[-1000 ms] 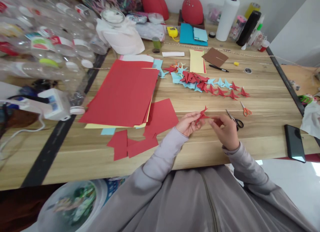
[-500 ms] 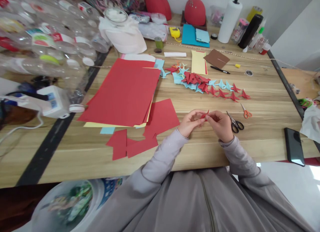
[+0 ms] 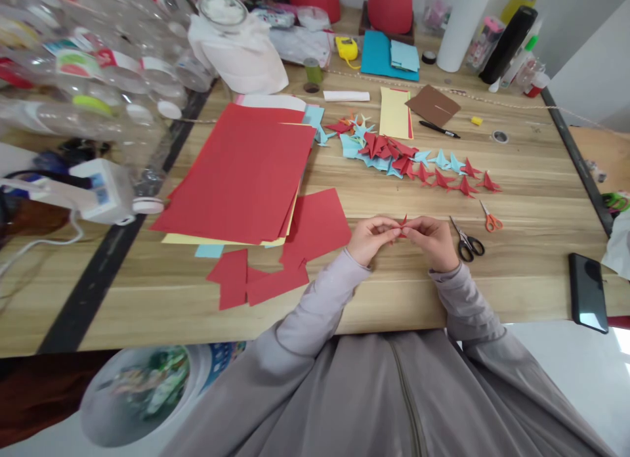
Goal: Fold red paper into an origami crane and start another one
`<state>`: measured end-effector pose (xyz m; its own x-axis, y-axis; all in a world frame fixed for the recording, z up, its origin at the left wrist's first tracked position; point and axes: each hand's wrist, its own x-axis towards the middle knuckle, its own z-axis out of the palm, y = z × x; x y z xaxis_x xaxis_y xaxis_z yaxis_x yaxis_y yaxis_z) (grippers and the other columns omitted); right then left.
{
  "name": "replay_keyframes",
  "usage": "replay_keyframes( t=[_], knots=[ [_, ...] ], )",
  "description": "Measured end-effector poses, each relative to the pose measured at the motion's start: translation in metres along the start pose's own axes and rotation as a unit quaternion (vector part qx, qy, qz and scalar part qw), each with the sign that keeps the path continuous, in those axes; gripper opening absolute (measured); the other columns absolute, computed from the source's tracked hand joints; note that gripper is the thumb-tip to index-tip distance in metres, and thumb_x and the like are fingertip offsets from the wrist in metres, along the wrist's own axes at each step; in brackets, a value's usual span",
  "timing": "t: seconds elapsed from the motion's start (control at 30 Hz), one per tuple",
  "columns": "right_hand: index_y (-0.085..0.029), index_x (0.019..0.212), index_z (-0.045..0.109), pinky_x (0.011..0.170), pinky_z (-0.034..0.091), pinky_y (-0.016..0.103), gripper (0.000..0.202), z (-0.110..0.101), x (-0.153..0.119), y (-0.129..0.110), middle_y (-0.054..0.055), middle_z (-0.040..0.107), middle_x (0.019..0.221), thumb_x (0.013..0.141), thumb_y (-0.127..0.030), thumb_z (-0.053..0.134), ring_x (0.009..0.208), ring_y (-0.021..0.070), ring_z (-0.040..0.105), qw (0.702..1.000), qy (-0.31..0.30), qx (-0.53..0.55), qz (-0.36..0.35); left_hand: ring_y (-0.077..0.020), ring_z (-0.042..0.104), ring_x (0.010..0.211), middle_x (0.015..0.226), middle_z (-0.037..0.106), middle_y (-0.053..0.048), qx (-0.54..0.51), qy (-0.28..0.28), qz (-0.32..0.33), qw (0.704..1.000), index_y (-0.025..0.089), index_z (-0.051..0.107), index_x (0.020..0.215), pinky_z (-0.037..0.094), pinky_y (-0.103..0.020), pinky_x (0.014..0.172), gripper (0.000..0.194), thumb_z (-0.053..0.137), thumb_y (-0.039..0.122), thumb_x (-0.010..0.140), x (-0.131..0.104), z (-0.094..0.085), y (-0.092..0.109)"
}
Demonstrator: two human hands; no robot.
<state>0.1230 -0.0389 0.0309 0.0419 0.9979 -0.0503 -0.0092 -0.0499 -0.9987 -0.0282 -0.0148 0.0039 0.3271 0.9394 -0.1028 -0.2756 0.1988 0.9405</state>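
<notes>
Between my two hands is a small folded red paper piece (image 3: 403, 226), its pointed tip sticking up and most of it hidden by fingers. My left hand (image 3: 373, 239) pinches its left side between thumb and fingers. On its right side, my right hand (image 3: 433, 241) grips it the same way, fingertips close to the left ones. Just beyond lie several red paper cranes (image 3: 443, 179) and light blue paper cranes (image 3: 440, 159), grouped in a long cluster. Black-handled scissors (image 3: 470, 245) rest to the right of my right hand, with small orange scissors (image 3: 492, 222) behind them.
A stack of large red sheets (image 3: 241, 181) lies to the left, with cut red pieces (image 3: 275, 285) in front. Plastic bottles (image 3: 118, 69) crowd the far left. A phone (image 3: 588, 291) lies at the right front edge; a waste bin (image 3: 98, 411) stands below the table.
My fingertips have drawn closer around the red paper, and its tip now points more upright. The whole view has shifted slightly; the things on the table stay in place.
</notes>
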Motion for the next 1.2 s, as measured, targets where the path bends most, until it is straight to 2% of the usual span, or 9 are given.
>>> replay_keyframes(
  t=[0.13, 0.27, 0.43, 0.53, 0.63, 0.87, 1.2],
  knots=[
    [-0.017, 0.062, 0.066, 0.051, 0.039, 0.023, 0.013, 0.0007, -0.0008, 0.0035, -0.001, 0.063, 0.056, 0.063, -0.027, 0.073, 0.052, 0.0094, 0.051, 0.999, 0.029, -0.035, -0.009, -0.0064, 0.054, 0.052, 0.076, 0.062, -0.002, 0.047, 0.013, 0.04, 0.998, 0.015, 0.073, 0.073, 0.045, -0.022, 0.049, 0.022, 0.08, 0.034, 0.063, 0.0005, 0.0002, -0.0013],
    [-0.017, 0.061, 0.064, 0.048, 0.036, 0.023, 0.006, -0.002, -0.0009, 0.0037, -0.003, 0.058, 0.052, 0.063, -0.021, 0.067, 0.048, 0.0082, 0.046, 0.997, 0.066, -0.031, 0.001, -0.0071, 0.054, 0.054, 0.078, 0.061, -0.002, 0.037, 0.012, 0.029, 0.999, 0.015, 0.072, 0.07, 0.045, -0.022, 0.047, 0.021, 0.079, 0.033, 0.063, 0.0, 0.0001, -0.0012],
    [-0.017, 0.065, 0.065, 0.052, 0.039, 0.024, 0.012, -0.0032, -0.002, 0.001, -0.002, 0.059, 0.055, 0.068, -0.028, 0.07, 0.05, 0.009, 0.048, 0.999, 0.022, -0.023, 0.003, -0.0076, 0.055, 0.055, 0.077, 0.06, -0.002, 0.037, 0.015, 0.024, 0.999, 0.015, 0.073, 0.071, 0.045, -0.022, 0.047, 0.017, 0.078, 0.03, 0.063, -0.0007, 0.0001, 0.0006],
    [-0.017, 0.068, 0.066, 0.056, 0.042, 0.025, 0.016, -0.0018, -0.0027, 0.0009, 0.0, 0.064, 0.062, 0.067, -0.031, 0.073, 0.056, 0.0107, 0.053, 1.0, -0.005, -0.028, 0.003, -0.0075, 0.055, 0.054, 0.076, 0.06, -0.002, 0.044, 0.012, 0.029, 0.999, 0.015, 0.073, 0.07, 0.044, -0.022, 0.047, 0.016, 0.077, 0.029, 0.064, -0.0007, 0.0001, 0.0015],
    [-0.017, 0.067, 0.066, 0.056, 0.042, 0.025, 0.016, -0.0013, -0.0028, 0.0023, -0.001, 0.063, 0.06, 0.067, -0.031, 0.073, 0.055, 0.0103, 0.052, 0.999, -0.018, -0.029, -0.011, -0.0068, 0.054, 0.052, 0.075, 0.06, -0.002, 0.049, 0.005, 0.034, 0.998, 0.015, 0.073, 0.069, 0.044, -0.022, 0.047, 0.015, 0.077, 0.028, 0.063, -0.0004, -0.0004, 0.0018],
    [-0.018, 0.067, 0.066, 0.054, 0.041, 0.026, 0.012, -0.0067, -0.0029, 0.0042, -0.001, 0.061, 0.058, 0.072, -0.028, 0.066, 0.053, 0.0104, 0.052, 0.998, 0.016, -0.048, -0.025, -0.0065, 0.054, 0.051, 0.076, 0.06, -0.002, 0.048, 0.011, 0.027, 0.998, 0.015, 0.073, 0.068, 0.043, -0.022, 0.047, 0.014, 0.077, 0.027, 0.062, -0.0006, -0.0016, 0.0018],
    [-0.017, 0.07, 0.064, 0.057, 0.044, 0.025, 0.019, -0.0048, -0.0027, 0.0023, 0.001, 0.065, 0.064, 0.07, -0.034, 0.072, 0.057, 0.0109, 0.056, 0.998, -0.011, -0.054, -0.007, -0.0061, 0.053, 0.051, 0.075, 0.061, -0.002, 0.048, 0.008, 0.024, 0.999, 0.015, 0.072, 0.068, 0.043, -0.022, 0.048, 0.016, 0.078, 0.028, 0.062, -0.0013, -0.0009, 0.0037]
  ],
)
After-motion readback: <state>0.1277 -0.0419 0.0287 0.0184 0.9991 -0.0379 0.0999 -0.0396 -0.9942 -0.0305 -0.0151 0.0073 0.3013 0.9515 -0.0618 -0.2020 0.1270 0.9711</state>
